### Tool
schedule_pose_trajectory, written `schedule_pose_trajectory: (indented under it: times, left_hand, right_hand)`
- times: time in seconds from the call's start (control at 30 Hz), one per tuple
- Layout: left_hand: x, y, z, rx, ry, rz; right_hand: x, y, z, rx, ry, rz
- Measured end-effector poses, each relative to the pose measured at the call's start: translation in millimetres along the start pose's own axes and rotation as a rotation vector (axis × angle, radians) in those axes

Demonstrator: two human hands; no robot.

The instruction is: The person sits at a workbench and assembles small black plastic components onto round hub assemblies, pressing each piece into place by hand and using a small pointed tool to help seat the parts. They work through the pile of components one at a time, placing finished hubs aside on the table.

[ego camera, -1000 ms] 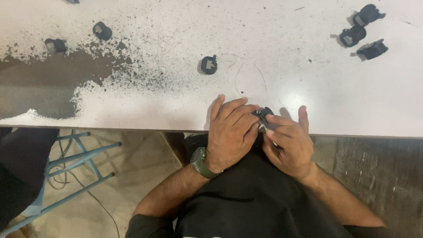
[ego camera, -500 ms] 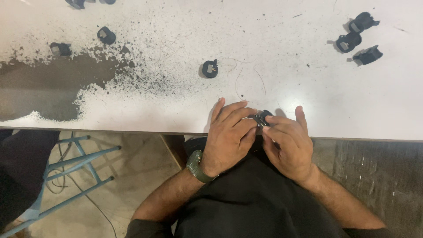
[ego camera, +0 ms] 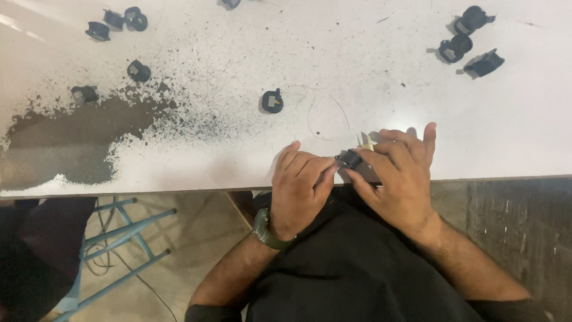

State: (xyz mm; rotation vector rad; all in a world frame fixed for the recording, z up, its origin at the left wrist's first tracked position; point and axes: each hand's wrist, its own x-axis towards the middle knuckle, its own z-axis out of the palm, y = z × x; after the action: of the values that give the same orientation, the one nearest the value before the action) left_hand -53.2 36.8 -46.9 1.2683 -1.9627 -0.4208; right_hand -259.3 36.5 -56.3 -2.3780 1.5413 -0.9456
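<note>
Head view: a small black round part (ego camera: 351, 158) is gripped between both hands, the left hand (ego camera: 301, 188) and right hand (ego camera: 398, 179), at the counter's (ego camera: 506, 131) near edge; fitting appears underway, and steady fingertip alignment seems needed next.

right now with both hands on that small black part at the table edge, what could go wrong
The small black part is pinched between the left hand and right hand right over the table edge; a slip could drop it to the floor. Its thin pale leads may bend under the fingers.
</note>
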Motion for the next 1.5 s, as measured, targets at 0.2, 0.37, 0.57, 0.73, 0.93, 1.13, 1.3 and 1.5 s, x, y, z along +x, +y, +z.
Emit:
schedule_pose_trajectory:
  times: [0.2, 0.37, 0.57, 0.73, 0.93, 1.13, 1.3, 1.5]
  left_hand:
    - [5, 2, -3, 0.08, 0.009, 0.125]
    - [15, 12, -9, 0.068, -0.117, 0.15]
    - [27, 11, -21, -0.17, -0.176, -0.143]
    - [24, 6, -24, -0.228, -0.244, -0.177]
    - [23, 5, -18, -0.253, -0.222, -0.165]
    - [21, 8, -19, -0.276, -0.196, -0.238]
    - [20, 8, -15, -0.258, -0.206, -0.247]
    - [14, 16, -5, -0.275, -0.13, -0.221]
  right_hand:
    - [-3, 1, 2, 0.017, 0.013, -0.002]
    - [-1, 2, -1, 0.028, -0.025, -0.052]
    - [0, 4, -2, 0.031, -0.032, -0.056]
    - [-1, 2, -2, 0.049, -0.036, -0.026]
    - [-1, 2, -3, 0.038, -0.054, -0.017]
    - [-1, 1, -3, 0.035, -0.017, -0.011]
    - [-9, 1, -3, 0.127, 0.12, -0.103]
    - [-24, -5, 13, 0.344, 0.16, -0.115]
